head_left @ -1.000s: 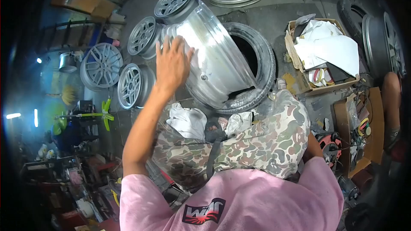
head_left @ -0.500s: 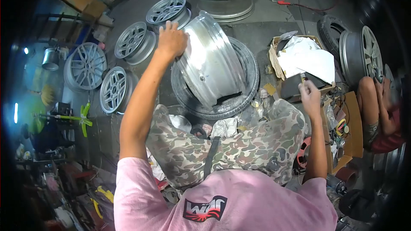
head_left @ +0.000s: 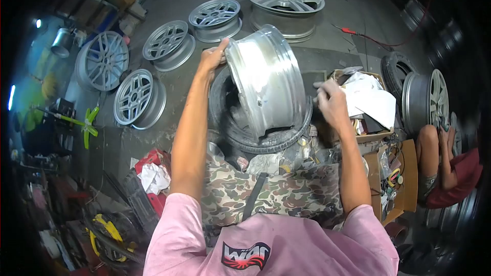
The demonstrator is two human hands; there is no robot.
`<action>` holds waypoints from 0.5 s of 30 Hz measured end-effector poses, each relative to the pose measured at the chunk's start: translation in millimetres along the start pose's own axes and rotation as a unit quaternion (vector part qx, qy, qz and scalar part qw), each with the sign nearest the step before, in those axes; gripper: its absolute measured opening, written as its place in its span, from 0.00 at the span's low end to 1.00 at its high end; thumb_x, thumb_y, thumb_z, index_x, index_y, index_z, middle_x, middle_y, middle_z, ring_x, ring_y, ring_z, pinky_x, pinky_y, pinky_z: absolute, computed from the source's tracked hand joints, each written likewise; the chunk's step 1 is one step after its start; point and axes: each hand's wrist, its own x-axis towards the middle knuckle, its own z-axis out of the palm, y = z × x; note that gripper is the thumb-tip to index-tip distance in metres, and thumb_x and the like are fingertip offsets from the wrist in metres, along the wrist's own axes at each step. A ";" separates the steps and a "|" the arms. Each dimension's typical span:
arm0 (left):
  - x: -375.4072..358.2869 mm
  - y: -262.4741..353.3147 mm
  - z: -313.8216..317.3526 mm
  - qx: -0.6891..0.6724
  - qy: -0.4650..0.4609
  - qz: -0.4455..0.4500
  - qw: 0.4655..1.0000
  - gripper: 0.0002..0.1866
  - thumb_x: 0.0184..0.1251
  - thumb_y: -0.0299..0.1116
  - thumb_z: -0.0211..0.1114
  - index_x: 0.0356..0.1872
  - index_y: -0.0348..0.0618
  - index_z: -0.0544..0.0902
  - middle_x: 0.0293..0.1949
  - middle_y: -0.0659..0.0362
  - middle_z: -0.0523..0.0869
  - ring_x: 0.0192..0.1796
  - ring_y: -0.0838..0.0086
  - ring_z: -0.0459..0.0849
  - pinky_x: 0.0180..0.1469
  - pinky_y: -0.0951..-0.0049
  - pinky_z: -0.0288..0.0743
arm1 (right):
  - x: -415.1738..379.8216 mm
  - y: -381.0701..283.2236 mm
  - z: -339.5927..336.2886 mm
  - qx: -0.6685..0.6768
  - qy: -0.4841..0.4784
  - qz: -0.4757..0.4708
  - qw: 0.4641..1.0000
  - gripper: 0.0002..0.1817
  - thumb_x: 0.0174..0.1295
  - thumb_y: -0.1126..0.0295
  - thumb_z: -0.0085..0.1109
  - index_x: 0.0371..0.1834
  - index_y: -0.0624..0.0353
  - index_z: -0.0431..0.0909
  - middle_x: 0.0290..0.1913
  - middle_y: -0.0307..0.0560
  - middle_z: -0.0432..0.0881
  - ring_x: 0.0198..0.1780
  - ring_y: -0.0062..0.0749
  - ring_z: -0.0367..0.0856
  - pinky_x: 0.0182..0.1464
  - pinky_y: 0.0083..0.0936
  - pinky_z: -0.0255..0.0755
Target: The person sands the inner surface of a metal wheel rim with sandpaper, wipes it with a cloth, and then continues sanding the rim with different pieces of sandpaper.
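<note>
A bare silver wheel rim (head_left: 271, 79) stands tilted on a black tire (head_left: 263, 145) that lies flat on the floor in front of me. My left hand (head_left: 214, 57) grips the rim's upper left edge, thumb on top. To the right of the rim, near the tire's outer side, is my right hand (head_left: 332, 103), with its fingers curled together. A dark, blurred patch lies beside those fingers, and I cannot make out what they hold.
Several silver wheels (head_left: 215, 14) stand in an arc beyond the tire. Right of it are a box with white paper (head_left: 371, 94) and a carton of small items (head_left: 409, 174). A co-worker (head_left: 450, 174) sits at the far right by another wheel (head_left: 419, 99). A red-tipped hose (head_left: 350, 31) lies behind.
My right hand has moved left, from beside the paper box toward the rim. The rim is turned more upright, with my left hand still at its edge. The view has shifted.
</note>
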 end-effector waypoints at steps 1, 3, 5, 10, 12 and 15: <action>10.0 -1.3 -5.3 -0.003 0.005 -0.001 1.000 0.28 0.67 0.59 0.74 0.32 0.37 0.89 0.25 0.62 0.84 0.28 0.79 0.78 0.35 0.75 0.71 | -5.4 -4.7 5.6 -0.078 -0.017 -0.083 0.993 0.07 0.71 0.76 0.59 0.46 0.66 0.86 0.39 0.56 0.83 0.38 0.53 0.87 0.41 0.38 0.78; 26.1 -5.6 -12.2 0.036 -0.008 -0.032 0.999 0.30 0.65 0.60 0.75 0.42 0.36 0.88 0.34 0.61 0.87 0.32 0.79 0.80 0.42 0.73 0.74 | -17.0 -9.2 10.9 -0.064 -0.086 -0.023 0.994 0.10 0.72 0.71 0.60 0.43 0.68 0.85 0.39 0.61 0.81 0.41 0.61 0.83 0.47 0.45 0.74; 38.6 -12.6 -9.8 0.030 0.013 -0.049 0.998 0.27 0.66 0.60 0.71 0.39 0.41 0.88 0.35 0.62 0.88 0.34 0.78 0.80 0.45 0.71 0.72 | -22.6 -4.9 11.8 -0.123 -0.159 0.059 0.978 0.13 0.73 0.68 0.59 0.40 0.70 0.83 0.38 0.62 0.80 0.42 0.60 0.81 0.46 0.45 0.74; 52.7 -18.7 -1.3 0.021 0.044 -0.018 0.999 0.30 0.63 0.63 0.66 0.42 0.42 0.89 0.37 0.60 0.86 0.37 0.75 0.77 0.47 0.67 0.67 | -33.3 -25.6 14.4 -0.066 -0.151 0.024 0.986 0.16 0.74 0.64 0.60 0.37 0.70 0.82 0.38 0.61 0.80 0.39 0.63 0.81 0.44 0.47 0.73; 56.9 -18.1 -0.1 0.022 0.051 0.005 0.998 0.30 0.63 0.62 0.66 0.42 0.40 0.88 0.38 0.58 0.86 0.37 0.72 0.78 0.47 0.67 0.68 | -38.9 -19.6 18.4 -0.092 -0.163 0.022 0.982 0.16 0.73 0.63 0.62 0.36 0.69 0.83 0.37 0.60 0.80 0.39 0.62 0.82 0.44 0.47 0.74; 61.2 -17.2 -1.9 0.055 0.051 0.007 0.997 0.29 0.63 0.58 0.66 0.42 0.37 0.88 0.40 0.55 0.87 0.41 0.68 0.82 0.50 0.65 0.71 | -46.8 -2.4 28.9 -0.124 -0.162 0.008 0.979 0.16 0.70 0.62 0.66 0.35 0.68 0.83 0.37 0.58 0.81 0.38 0.60 0.82 0.42 0.47 0.74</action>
